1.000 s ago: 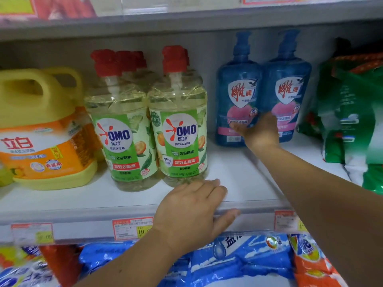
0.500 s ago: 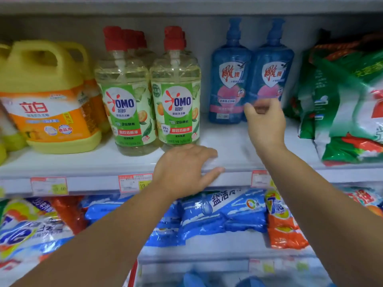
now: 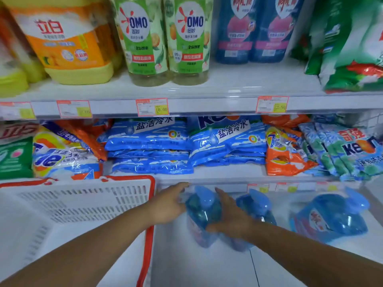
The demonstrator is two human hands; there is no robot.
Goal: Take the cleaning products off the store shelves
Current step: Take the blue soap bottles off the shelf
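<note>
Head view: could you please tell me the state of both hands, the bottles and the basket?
Left hand: open, touching the near blue bottle.
Right hand: gripping that bottle.
Right blue bottle: tilted, untouched.
OMO bottles: upright on the shelf.
Basket: nothing visible inside.

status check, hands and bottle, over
Left hand flat against blue pump bottle, right hand on its other side, grip blurred. Bottle at lowest shelf. Second bottle close behind right hand; basket at left.

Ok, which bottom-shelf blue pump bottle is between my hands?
The leftmost blue pump bottle, nearest the basket; your left hand and right hand flank it.
</note>
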